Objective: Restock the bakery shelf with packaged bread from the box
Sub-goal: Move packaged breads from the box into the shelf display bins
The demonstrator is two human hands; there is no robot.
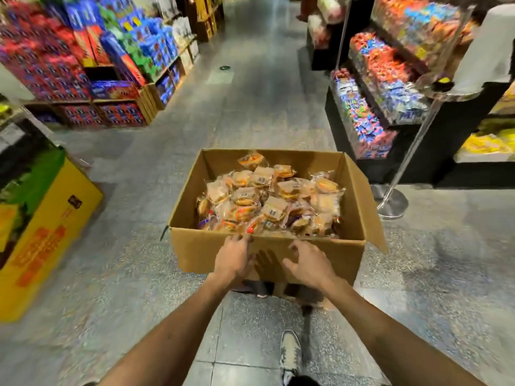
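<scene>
The box (195,252) sits right in front of both hands, an open cardboard carton with its near wall facing me and its flaps folded outward. It is filled with packaged bread (267,201), small clear-wrapped pieces heaped loosely, some showing barcode labels, all lying just beyond the hands' fingertips. My left hand (234,259) is laid against the near wall, with its fingertips bent over the top edge, so it has hold of the rim. My right hand (310,264) is just beside it, in front of the same wall, with its fingers spread and loosely bent and gripping nothing; I cannot tell whether it touches the cardboard. A hand's shadow falls on the wall between the two. I cannot make out what carries the box underneath. Below my arms, on the speckled grey floor (139,274), I see one shoe (290,355). Well to the left of the left hand stands a yellow carton (47,232), and far beyond it are stacked red and blue packs (69,65). To the right of the right hand, beyond the box, a metal post (393,204) stands on a round base, with dark shelves of bright wrapped sweets (376,79) behind it.
</scene>
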